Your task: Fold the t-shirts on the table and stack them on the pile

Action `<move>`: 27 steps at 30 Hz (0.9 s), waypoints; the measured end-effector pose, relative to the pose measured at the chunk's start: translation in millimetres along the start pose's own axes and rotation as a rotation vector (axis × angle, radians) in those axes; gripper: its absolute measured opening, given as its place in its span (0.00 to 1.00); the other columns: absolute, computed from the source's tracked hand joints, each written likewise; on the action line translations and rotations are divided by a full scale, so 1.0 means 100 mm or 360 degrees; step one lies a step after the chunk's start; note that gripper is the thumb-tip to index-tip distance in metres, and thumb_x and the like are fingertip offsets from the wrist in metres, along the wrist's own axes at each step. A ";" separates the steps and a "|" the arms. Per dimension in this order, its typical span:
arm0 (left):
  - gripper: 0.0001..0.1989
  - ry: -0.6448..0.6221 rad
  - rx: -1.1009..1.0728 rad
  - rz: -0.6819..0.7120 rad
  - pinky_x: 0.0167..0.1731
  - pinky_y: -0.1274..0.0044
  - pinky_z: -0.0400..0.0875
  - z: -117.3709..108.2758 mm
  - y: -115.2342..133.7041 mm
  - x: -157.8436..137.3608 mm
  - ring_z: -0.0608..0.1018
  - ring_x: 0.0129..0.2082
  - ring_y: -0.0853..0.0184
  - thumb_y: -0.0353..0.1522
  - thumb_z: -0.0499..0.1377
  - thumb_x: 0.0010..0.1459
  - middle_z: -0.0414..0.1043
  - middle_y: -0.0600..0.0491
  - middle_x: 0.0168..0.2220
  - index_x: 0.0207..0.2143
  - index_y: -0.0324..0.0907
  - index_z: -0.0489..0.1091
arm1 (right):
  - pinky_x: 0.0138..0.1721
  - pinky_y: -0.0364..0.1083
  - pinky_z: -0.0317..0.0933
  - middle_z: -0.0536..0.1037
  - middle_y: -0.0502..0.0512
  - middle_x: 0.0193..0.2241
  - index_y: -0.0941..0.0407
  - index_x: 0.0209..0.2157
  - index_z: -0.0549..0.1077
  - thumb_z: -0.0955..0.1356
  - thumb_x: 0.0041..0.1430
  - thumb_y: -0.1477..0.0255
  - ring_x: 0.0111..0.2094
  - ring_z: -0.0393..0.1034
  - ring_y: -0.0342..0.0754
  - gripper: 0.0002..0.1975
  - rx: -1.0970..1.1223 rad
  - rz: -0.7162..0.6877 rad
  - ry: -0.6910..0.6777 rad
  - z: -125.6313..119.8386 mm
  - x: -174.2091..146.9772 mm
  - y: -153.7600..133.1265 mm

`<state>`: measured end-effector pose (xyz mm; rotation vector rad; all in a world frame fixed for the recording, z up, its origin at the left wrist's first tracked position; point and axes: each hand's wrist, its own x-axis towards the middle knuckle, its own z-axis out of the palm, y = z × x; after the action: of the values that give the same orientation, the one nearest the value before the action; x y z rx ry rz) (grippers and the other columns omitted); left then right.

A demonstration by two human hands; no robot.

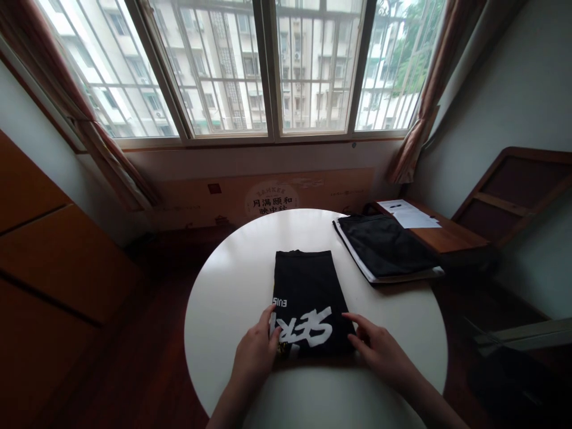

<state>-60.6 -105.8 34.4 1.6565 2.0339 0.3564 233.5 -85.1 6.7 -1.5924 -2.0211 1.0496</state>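
Observation:
A black T-shirt [308, 277], folded into a rectangle, lies flat on the round white table [227, 274]. White lettering and a little yellow print show on its near half. My left hand [257, 345] is at its near left edge, the thumb on the printed cloth and the forefinger along the side. At the opposite side, my right hand [378, 345] touches the right edge with forefinger and thumb, which are apart. Neither hand visibly lifts the cloth. The undersides of the fingers are hidden.
A stack of folded dark and white clothes [388, 247] lies at the table's right rim. Beyond it, a wooden side table [456, 238] bears white paper [413, 215] and a pen. A wooden chair back [513, 190] leans at the right. Barred windows [232, 77] face me.

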 end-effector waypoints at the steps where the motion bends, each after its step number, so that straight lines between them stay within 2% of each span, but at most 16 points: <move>1: 0.27 0.0002 0.0055 0.0000 0.37 0.74 0.69 0.01 0.01 0.01 0.80 0.40 0.60 0.35 0.49 0.69 0.79 0.48 0.43 0.69 0.45 0.55 | 0.37 0.45 0.64 0.77 0.52 0.35 0.50 0.62 0.69 0.61 0.67 0.63 0.34 0.72 0.47 0.24 -0.0030 0.0001 -0.0008 0.00 -0.01 -0.02; 4: 0.26 0.0031 0.0265 0.0000 0.40 0.72 0.71 0.04 0.03 -0.01 0.80 0.43 0.59 0.33 0.50 0.69 0.79 0.46 0.45 0.68 0.44 0.58 | 0.46 0.49 0.66 0.80 0.54 0.43 0.48 0.57 0.75 0.62 0.66 0.67 0.42 0.75 0.50 0.20 -0.0190 0.0000 -0.0032 -0.01 -0.05 -0.06; 7: 0.25 0.0172 0.0432 0.0104 0.45 0.69 0.74 0.05 0.01 -0.08 0.79 0.48 0.57 0.30 0.50 0.68 0.77 0.43 0.50 0.66 0.41 0.62 | 0.52 0.53 0.66 0.78 0.57 0.48 0.49 0.55 0.76 0.62 0.66 0.69 0.49 0.73 0.54 0.19 -0.0409 -0.0075 0.0031 -0.03 -0.09 -0.08; 10: 0.24 0.0320 0.0480 0.0453 0.53 0.62 0.73 0.02 -0.06 -0.18 0.73 0.58 0.54 0.30 0.55 0.65 0.71 0.44 0.59 0.63 0.45 0.67 | 0.59 0.59 0.63 0.73 0.58 0.57 0.46 0.59 0.73 0.67 0.63 0.68 0.57 0.68 0.58 0.22 -0.0628 -0.0317 0.0114 -0.04 -0.15 -0.11; 12: 0.24 0.0240 0.0456 0.0786 0.60 0.57 0.69 0.01 -0.11 -0.22 0.69 0.63 0.51 0.31 0.61 0.60 0.67 0.47 0.64 0.60 0.49 0.70 | 0.64 0.64 0.56 0.65 0.56 0.65 0.43 0.63 0.68 0.70 0.58 0.69 0.65 0.59 0.62 0.30 -0.0712 -0.0507 0.0066 -0.02 -0.16 -0.13; 14: 0.27 0.0111 0.0449 0.1073 0.63 0.54 0.64 0.05 -0.15 -0.22 0.69 0.63 0.50 0.30 0.64 0.55 0.68 0.48 0.63 0.58 0.49 0.72 | 0.66 0.65 0.53 0.62 0.55 0.67 0.44 0.64 0.67 0.68 0.57 0.74 0.67 0.55 0.62 0.33 -0.0780 -0.0605 0.0005 0.05 -0.14 -0.12; 17: 0.21 0.0135 0.0497 0.1285 0.62 0.53 0.66 0.17 -0.20 -0.17 0.76 0.56 0.53 0.26 0.60 0.59 0.76 0.48 0.56 0.55 0.46 0.73 | 0.65 0.63 0.57 0.66 0.57 0.64 0.49 0.62 0.71 0.63 0.54 0.82 0.65 0.59 0.60 0.34 -0.0853 -0.0618 0.0019 0.18 -0.08 -0.08; 19: 0.19 0.0205 0.0566 0.1355 0.58 0.55 0.71 0.24 -0.24 -0.12 0.79 0.52 0.55 0.24 0.54 0.64 0.78 0.46 0.53 0.54 0.44 0.74 | 0.64 0.62 0.59 0.67 0.57 0.64 0.50 0.60 0.72 0.62 0.51 0.84 0.65 0.59 0.61 0.35 -0.0870 -0.0614 0.0060 0.25 -0.04 -0.04; 22: 0.23 0.0196 0.0652 0.1376 0.55 0.57 0.74 0.25 -0.25 -0.10 0.79 0.52 0.55 0.21 0.51 0.63 0.78 0.45 0.53 0.56 0.43 0.72 | 0.63 0.61 0.61 0.68 0.58 0.63 0.51 0.62 0.70 0.62 0.49 0.85 0.64 0.61 0.60 0.38 -0.0834 -0.0607 0.0127 0.28 -0.01 -0.01; 25: 0.26 0.0131 0.0606 0.1268 0.59 0.55 0.70 0.24 -0.09 -0.15 0.76 0.57 0.52 0.24 0.56 0.61 0.73 0.43 0.59 0.62 0.43 0.67 | 0.62 0.59 0.62 0.72 0.59 0.59 0.53 0.57 0.75 0.62 0.52 0.83 0.60 0.64 0.58 0.31 -0.0708 -0.0619 0.0173 0.25 0.01 -0.03; 27: 0.33 0.0083 0.0544 0.1206 0.62 0.53 0.66 0.30 0.11 -0.18 0.71 0.61 0.48 0.30 0.62 0.57 0.67 0.42 0.64 0.66 0.42 0.62 | 0.60 0.56 0.65 0.74 0.59 0.55 0.54 0.50 0.78 0.62 0.55 0.81 0.58 0.67 0.56 0.23 -0.0585 -0.0623 0.0185 0.20 0.03 -0.06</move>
<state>-33.4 -123.8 18.4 2.6287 1.4740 0.3068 214.6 -89.6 -2.6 -1.2923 -2.4093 0.4530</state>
